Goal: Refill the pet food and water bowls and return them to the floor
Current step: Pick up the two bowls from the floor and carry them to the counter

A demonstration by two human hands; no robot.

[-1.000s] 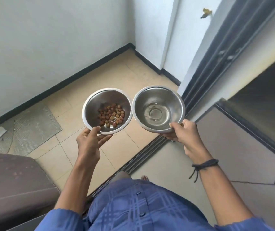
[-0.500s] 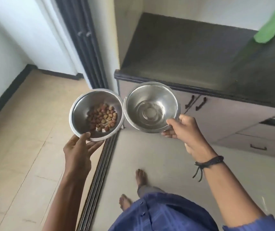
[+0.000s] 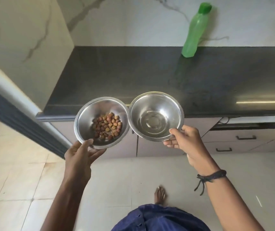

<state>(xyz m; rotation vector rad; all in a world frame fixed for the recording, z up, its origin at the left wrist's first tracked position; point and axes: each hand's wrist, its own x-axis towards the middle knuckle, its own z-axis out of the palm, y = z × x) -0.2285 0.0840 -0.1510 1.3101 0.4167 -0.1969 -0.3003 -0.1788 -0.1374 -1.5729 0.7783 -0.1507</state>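
My left hand (image 3: 80, 157) grips the near rim of a steel food bowl (image 3: 86, 119) that holds a small heap of brown kibble (image 3: 108, 128). My right hand (image 3: 188, 144) holds a second steel bowl (image 3: 156, 114) by its near rim; a little clear water lies in its bottom. Both bowls are in the air, rims touching, just in front of the edge of a dark counter (image 3: 133, 72).
A green plastic bottle (image 3: 195, 30) with a green cap stands on the counter at the back right, against the marble wall. Cabinet drawers with black handles (image 3: 246, 137) sit under the counter. A dark sliding-door frame (image 3: 21, 120) runs along the left. My bare foot (image 3: 161, 194) is on the tiled floor.
The view has swung right from the doorway to face the counter, and I have stepped closer to it. Both bowls stay in my hands, side by side.
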